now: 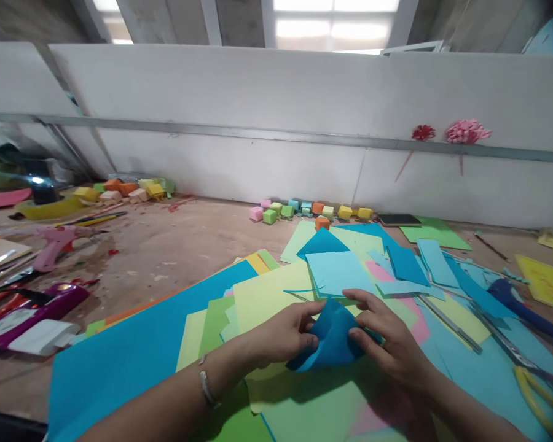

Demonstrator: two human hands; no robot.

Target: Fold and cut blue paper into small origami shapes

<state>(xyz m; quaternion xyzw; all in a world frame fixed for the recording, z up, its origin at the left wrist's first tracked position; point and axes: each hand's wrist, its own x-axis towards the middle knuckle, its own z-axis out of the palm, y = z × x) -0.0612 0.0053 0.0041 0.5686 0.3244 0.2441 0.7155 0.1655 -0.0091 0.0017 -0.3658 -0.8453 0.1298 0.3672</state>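
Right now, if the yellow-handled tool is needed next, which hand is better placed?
Probably the right hand: the yellow-handled tool lies to its right, farther from the left hand. Both hands hold the bent blue paper.

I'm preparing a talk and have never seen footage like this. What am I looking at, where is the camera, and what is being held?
There is no machine here: a person works with two bare hands. The single picture comes from a camera worn on the head, looking forward and down, so the forearms enter from below.

The left hand and the right hand hold a bent piece of blue paper between them. Under it, overlapping coloured sheets cover much of the table.

A pink glue gun lies at the picture's left, scissors at its right. Farther back, small coloured blocks sit near a white panel.
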